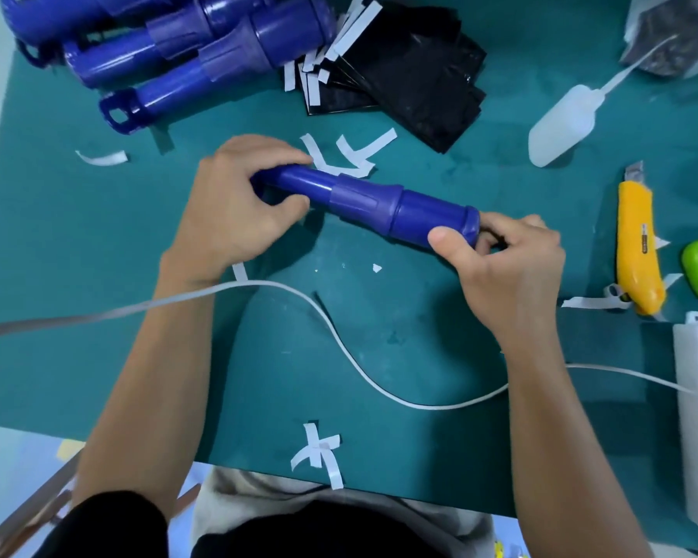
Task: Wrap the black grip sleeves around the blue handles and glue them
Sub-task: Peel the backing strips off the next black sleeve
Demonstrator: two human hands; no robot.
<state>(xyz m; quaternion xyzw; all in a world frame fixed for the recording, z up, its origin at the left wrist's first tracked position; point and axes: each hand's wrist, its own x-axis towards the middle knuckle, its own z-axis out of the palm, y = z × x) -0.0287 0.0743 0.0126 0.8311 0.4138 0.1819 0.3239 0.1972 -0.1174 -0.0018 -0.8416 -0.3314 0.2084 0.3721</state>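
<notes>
Over the worktop (97,255), with the black grip sleeves (412,74) piled well apart beyond, you hold a bare blue handle (363,199) across the middle, left grip (234,211) curled round its narrow end, right grip (508,259) pinching its wide end, so wrapping seems unstarted: next, free one grip to fetch a sleeve.

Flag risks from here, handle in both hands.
White cable lies across the mat by both forearms; reaching for the black sleeves could snag it. Yellow knife sits near the right hand with its blade tip seemingly out: cut risk. Loose paper strips by the blue handle could stick under glue.
</notes>
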